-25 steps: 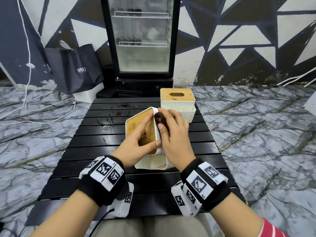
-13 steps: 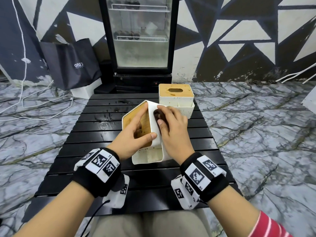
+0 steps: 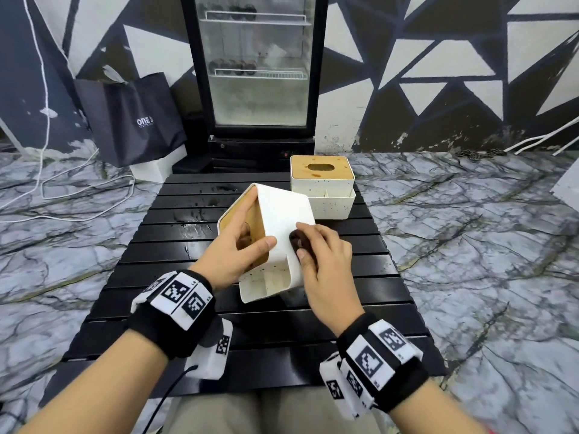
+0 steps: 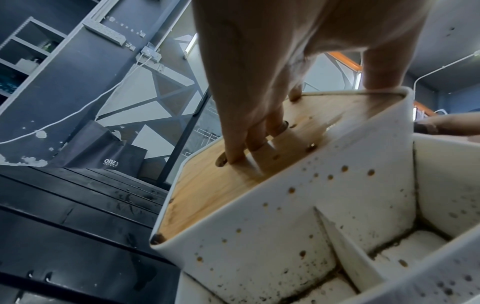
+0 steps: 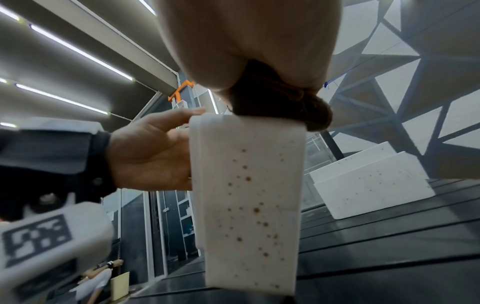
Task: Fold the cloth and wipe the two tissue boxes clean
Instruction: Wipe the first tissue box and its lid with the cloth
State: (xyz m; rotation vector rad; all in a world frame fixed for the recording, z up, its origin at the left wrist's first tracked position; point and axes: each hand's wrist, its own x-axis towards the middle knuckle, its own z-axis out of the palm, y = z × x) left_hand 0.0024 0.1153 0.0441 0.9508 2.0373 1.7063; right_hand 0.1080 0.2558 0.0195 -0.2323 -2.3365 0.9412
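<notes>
The near tissue box (image 3: pixel 282 211), white with a wooden lid, is tipped up on the black slatted table (image 3: pixel 250 333), lid facing left. My left hand (image 3: pixel 247 239) grips it, fingers (image 4: pixel 239 144) in the lid slot and thumb on the rim. My right hand (image 3: pixel 316 249) holds a dark brown cloth (image 3: pixel 297 241) pressed onto the box's white upper side. In the right wrist view the cloth (image 5: pixel 275 98) sits on top of the speckled box (image 5: pixel 249 195). The second tissue box (image 3: pixel 322 183) stands upright at the table's back right.
A glass-door fridge (image 3: pixel 253 73) stands right behind the table, with a dark shopping bag (image 3: pixel 131 120) to its left. White cables (image 3: pixel 62 195) lie on the marble floor at left. The table surface shows wet smears (image 3: pixel 194 214) left of the boxes.
The near box has turned so more of its white side faces up. My right hand has slid the cloth down that side towards me. The left hand keeps its hold.
</notes>
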